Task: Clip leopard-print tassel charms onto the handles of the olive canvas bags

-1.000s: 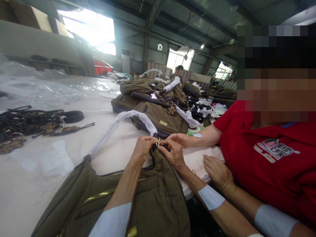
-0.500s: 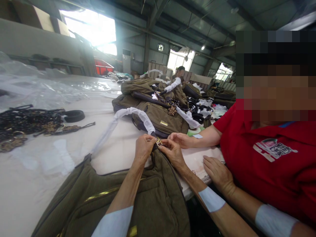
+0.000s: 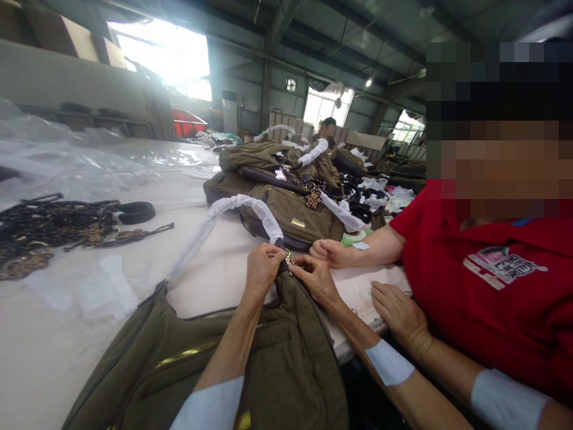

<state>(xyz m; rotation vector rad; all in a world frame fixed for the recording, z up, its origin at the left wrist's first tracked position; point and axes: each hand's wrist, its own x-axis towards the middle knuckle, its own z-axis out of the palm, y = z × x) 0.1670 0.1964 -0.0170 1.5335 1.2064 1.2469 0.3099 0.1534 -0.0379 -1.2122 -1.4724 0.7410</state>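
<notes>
gold-tone clasp [image 3: 287, 257] pinched by left hand [image 3: 264, 270] and right hand [image 3: 316, 279] | olive corduroy bag [image 3: 286, 358] laid at 6 o'clock | co-worker's hand [image 3: 398, 313] kept open at 4 o'clock

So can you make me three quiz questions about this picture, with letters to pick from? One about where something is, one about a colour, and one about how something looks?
1. Where is the gold ring?
A. In the red bin
B. On the window
C. Between the left hand and right hand

2. What colour is the co-worker's shirt?
A. Blue
B. Red
C. White

3. How does the long strap look?
A. Wrapped in white
B. Tied in a knot
C. Cut in half

Answers:
1. C, both hands meet at it.
2. B, the shirt shows red beside the hands.
3. A, white covering runs along it.
</notes>
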